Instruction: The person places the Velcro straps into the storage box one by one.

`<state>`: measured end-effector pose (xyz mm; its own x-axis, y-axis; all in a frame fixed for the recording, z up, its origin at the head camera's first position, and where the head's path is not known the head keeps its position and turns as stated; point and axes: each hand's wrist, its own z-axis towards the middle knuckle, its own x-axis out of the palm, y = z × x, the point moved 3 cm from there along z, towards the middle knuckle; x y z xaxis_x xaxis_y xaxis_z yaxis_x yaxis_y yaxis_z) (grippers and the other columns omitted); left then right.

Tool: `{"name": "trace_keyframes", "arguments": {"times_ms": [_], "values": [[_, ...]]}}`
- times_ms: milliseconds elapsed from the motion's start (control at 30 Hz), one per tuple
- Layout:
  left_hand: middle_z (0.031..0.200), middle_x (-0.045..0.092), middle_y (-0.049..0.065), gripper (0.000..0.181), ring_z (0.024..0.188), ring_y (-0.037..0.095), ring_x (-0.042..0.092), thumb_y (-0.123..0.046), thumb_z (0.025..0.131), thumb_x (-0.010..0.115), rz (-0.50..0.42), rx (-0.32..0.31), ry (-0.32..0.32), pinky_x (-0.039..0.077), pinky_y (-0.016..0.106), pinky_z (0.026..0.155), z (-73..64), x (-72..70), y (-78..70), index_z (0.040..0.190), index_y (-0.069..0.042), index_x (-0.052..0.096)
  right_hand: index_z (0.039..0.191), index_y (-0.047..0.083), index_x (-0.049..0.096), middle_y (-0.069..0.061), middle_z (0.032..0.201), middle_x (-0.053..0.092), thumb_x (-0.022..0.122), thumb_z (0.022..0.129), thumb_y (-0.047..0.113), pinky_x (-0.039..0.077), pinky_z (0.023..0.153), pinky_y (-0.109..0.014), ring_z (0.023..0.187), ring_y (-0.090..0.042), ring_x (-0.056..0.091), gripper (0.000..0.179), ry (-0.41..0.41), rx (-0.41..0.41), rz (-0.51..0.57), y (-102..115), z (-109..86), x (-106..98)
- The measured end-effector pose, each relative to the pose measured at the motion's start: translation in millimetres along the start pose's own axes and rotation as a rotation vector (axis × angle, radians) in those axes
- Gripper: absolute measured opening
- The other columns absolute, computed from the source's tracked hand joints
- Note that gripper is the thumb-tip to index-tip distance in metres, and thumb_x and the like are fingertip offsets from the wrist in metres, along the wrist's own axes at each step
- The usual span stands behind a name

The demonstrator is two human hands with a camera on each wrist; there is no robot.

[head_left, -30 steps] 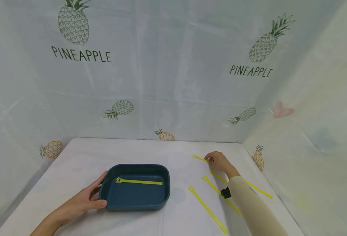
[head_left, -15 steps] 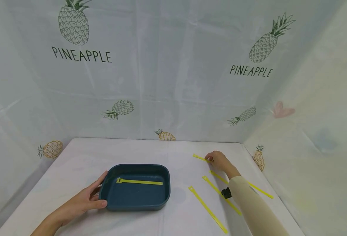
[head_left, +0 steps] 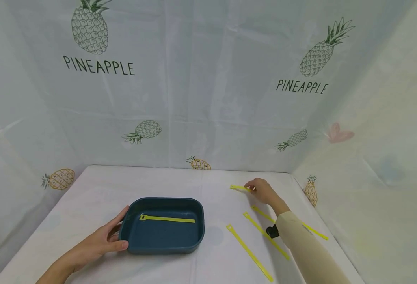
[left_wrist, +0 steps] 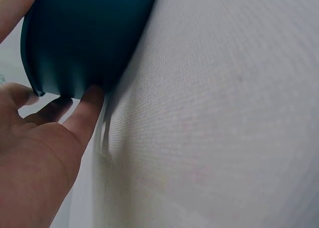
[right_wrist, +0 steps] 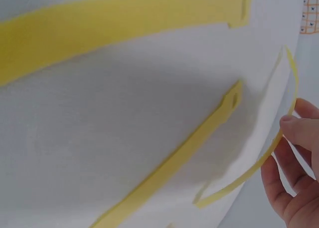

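My right hand (head_left: 263, 191) pinches a yellow cable tie (head_left: 238, 187) between thumb and fingers at the far right of the table. In the right wrist view this tie (right_wrist: 244, 178) bows upward, its low end close over the cloth. My left hand (head_left: 103, 238) grips the left end of a dark blue box (head_left: 162, 238), thumb at the near corner and fingers along the side. The left wrist view shows those fingertips (left_wrist: 91, 98) against the outer wall. One yellow tie (head_left: 167, 218) with a slotted head lies flat inside the box.
Several more yellow ties lie slanted on the white table, among them a near one (head_left: 250, 252) and a middle one (head_left: 267, 236). My right forearm (head_left: 300, 244) covers parts of others. A pineapple-print curtain (head_left: 208, 98) stands behind the table and at both sides.
My right hand has risen slightly, and the pinched tie's free end has shifted a little to the left. My left hand and the box have stayed put.
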<state>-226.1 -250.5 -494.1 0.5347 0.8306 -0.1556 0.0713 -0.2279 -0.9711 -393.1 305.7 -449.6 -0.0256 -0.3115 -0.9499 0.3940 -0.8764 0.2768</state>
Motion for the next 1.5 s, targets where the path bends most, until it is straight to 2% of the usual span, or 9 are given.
{"name": "trace_keyframes", "arguments": {"times_ms": [233,433,800,1233,1500], "values": [[0.174,-0.001,0.031,0.103,0.147,0.046,0.046,-0.02,0.106,0.068,0.005,0.005,0.002,0.05,0.021,0.099,-0.4,0.8,-1.2,0.171,-0.034,-0.01,0.117,0.004,0.079,-0.012,0.098,0.07,0.068,0.099,-0.006,0.057,0.084,-0.044,0.09,-0.024,0.065,0.024,-0.008,-0.003,0.013,12,6.1,-9],[0.175,-0.003,0.029,0.103,0.148,0.049,0.043,-0.021,0.106,0.068,0.016,0.004,0.0,0.05,0.02,0.099,-0.4,0.8,0.1,0.171,-0.033,-0.01,0.118,0.004,0.078,-0.012,0.101,0.071,0.07,0.096,-0.009,0.057,0.085,-0.045,0.091,-0.025,0.066,0.027,-0.028,-0.03,0.027,26,7.4,-15],[0.174,-0.002,0.03,0.103,0.148,0.05,0.041,-0.021,0.105,0.069,0.019,-0.004,-0.011,0.05,0.02,0.098,-0.8,0.0,2.5,0.171,-0.034,-0.01,0.119,0.005,0.078,-0.01,0.102,0.072,0.069,0.097,-0.009,0.057,0.085,-0.042,0.092,-0.024,0.067,0.028,-0.034,-0.11,0.027,56,11.8,-27],[0.175,-0.003,0.027,0.103,0.15,0.05,0.039,-0.021,0.105,0.069,0.017,-0.006,-0.011,0.05,0.022,0.099,-0.3,0.7,1.1,0.171,-0.037,-0.009,0.121,0.007,0.078,-0.006,0.103,0.071,0.072,0.097,-0.007,0.058,0.085,-0.038,0.093,-0.022,0.067,0.028,-0.054,-0.16,0.092,118,14.4,-37],[0.175,-0.004,0.028,0.103,0.149,0.051,0.039,-0.021,0.106,0.069,0.02,-0.004,-0.015,0.05,0.021,0.098,-0.5,0.7,-0.5,0.171,-0.036,-0.009,0.119,0.008,0.079,-0.006,0.102,0.072,0.074,0.095,-0.006,0.058,0.083,-0.035,0.092,-0.021,0.067,0.028,-0.065,-0.24,0.112,160,12.2,-39]]}}
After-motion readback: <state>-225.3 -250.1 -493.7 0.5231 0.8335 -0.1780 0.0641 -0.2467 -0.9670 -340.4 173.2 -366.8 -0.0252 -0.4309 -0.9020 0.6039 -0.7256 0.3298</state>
